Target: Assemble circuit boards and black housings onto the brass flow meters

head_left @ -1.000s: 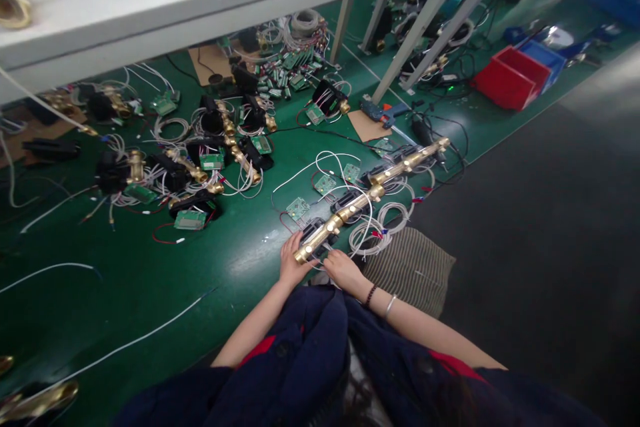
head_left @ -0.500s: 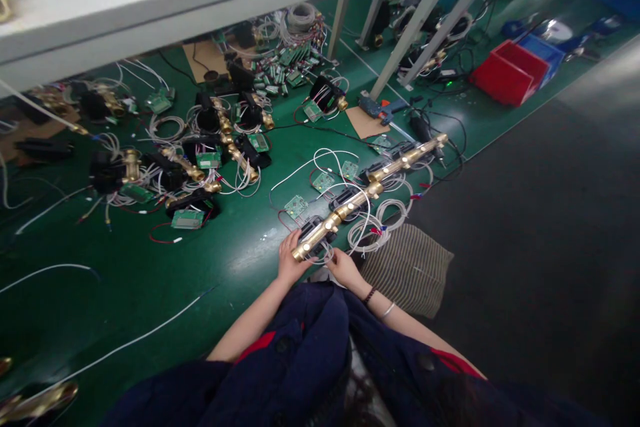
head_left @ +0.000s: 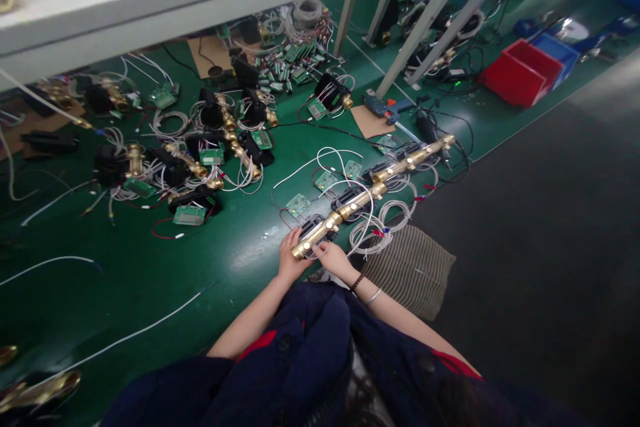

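Note:
My left hand (head_left: 290,259) grips the near end of a brass pipe body (head_left: 320,232), its fingers against the black plastic housing (head_left: 311,224) on that body. Close to its right, my right hand (head_left: 334,260) pinches at a thin grey cable (head_left: 316,254) under the brass end; its fingertips are partly hidden. A green circuit board (head_left: 297,205) lies beyond the housing, joined to it by wires. More brass bodies (head_left: 356,203) with black housings continue in a row away from me. Coiled grey cables (head_left: 367,235) with red and blue ends lie to the right.
Several brass and black assemblies (head_left: 215,113) with boards and cables spread across the green bench (head_left: 240,247). A glue gun (head_left: 383,109) rests by cardboard. A red bin (head_left: 523,73) stands farther right. A white shelf (head_left: 175,0) on metal legs overhangs the back. Striped cloth (head_left: 410,270) lies at the bench edge.
My right hand has moved slightly left and forward, closer to the brass end and my left hand. The cable loop there sits nearer the housing. My left hand keeps its place.

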The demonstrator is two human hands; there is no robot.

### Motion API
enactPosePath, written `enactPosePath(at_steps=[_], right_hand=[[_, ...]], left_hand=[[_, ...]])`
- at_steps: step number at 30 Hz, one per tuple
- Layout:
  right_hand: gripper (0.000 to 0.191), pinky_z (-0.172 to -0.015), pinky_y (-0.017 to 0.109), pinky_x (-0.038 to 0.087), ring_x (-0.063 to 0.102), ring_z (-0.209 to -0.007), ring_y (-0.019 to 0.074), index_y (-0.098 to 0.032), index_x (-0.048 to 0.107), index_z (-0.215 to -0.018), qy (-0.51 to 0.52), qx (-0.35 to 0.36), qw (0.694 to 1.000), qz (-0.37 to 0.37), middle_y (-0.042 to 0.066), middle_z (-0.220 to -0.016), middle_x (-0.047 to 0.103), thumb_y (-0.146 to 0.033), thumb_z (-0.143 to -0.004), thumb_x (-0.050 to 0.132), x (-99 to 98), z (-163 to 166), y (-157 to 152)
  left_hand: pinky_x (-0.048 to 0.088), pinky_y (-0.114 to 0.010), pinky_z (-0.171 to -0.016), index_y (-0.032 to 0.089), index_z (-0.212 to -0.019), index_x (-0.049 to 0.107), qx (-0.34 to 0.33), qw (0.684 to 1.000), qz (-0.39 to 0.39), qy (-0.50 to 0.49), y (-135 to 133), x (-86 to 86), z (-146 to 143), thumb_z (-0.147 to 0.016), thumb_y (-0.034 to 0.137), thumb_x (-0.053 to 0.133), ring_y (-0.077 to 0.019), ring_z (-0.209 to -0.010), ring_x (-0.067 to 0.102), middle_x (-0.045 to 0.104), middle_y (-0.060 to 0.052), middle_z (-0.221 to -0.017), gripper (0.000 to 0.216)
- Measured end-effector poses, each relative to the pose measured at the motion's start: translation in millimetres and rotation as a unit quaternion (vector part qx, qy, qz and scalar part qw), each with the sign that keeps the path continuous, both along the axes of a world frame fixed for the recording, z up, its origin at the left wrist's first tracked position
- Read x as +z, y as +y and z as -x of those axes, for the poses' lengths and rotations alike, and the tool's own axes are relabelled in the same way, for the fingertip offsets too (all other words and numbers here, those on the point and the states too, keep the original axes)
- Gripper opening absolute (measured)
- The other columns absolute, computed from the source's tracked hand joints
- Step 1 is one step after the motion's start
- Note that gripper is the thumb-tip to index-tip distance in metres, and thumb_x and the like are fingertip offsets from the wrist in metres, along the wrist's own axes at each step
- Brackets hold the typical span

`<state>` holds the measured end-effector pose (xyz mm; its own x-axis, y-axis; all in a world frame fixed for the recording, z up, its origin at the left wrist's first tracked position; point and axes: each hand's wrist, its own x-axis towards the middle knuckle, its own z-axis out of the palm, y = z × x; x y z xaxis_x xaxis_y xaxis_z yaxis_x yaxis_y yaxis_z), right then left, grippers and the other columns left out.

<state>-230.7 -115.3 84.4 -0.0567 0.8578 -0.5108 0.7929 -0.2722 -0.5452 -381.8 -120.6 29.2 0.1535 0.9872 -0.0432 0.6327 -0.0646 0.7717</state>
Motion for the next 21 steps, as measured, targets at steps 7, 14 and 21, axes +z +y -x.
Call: enactPosePath(at_steps=[7,14,21], right_hand=[[0.017,-0.075,0.033,0.052,0.06,-0.08,0.0147,-0.013,0.06,-0.094,-0.109,0.078,0.988,-0.079,0.004,-0.091,0.061,-0.028,-0.094,0.051,10.6,-11.8,-7.1],[0.013,-0.08,0.036,0.051,0.06,-0.089,0.0166,-0.014,0.061,-0.099,-0.074,0.19,0.964,-0.172,0.005,-0.096,0.062,-0.022,-0.092,0.055,-10.0,-10.7,-9.6],[0.017,-0.08,0.035,0.051,0.059,-0.092,0.0179,-0.015,0.06,-0.106,-0.028,0.203,0.949,-0.239,0.007,-0.101,0.061,-0.015,-0.089,0.056,-18.7,-29.7,-19.0]], left_hand=[[0.033,-0.047,-0.106,0.022,-0.135,0.037,-0.01,1.0,0.004,0.0,2.8,4.0,0.8,-0.061,0.039,0.075,-0.03,-0.126,0.043,0.046,-0.011,-0.136,0.085],[0.032,-0.046,-0.106,0.021,-0.135,0.038,-0.025,1.0,0.003,0.0,8.4,2.6,0.6,-0.06,0.041,0.076,-0.0304,-0.126,0.042,0.046,-0.012,-0.137,0.086],[0.033,-0.044,-0.106,0.021,-0.134,0.038,-0.033,0.999,0.005,0.003,10.8,2.3,2.5,-0.06,0.042,0.077,-0.0295,-0.125,0.043,0.047,-0.012,-0.136,0.086]])
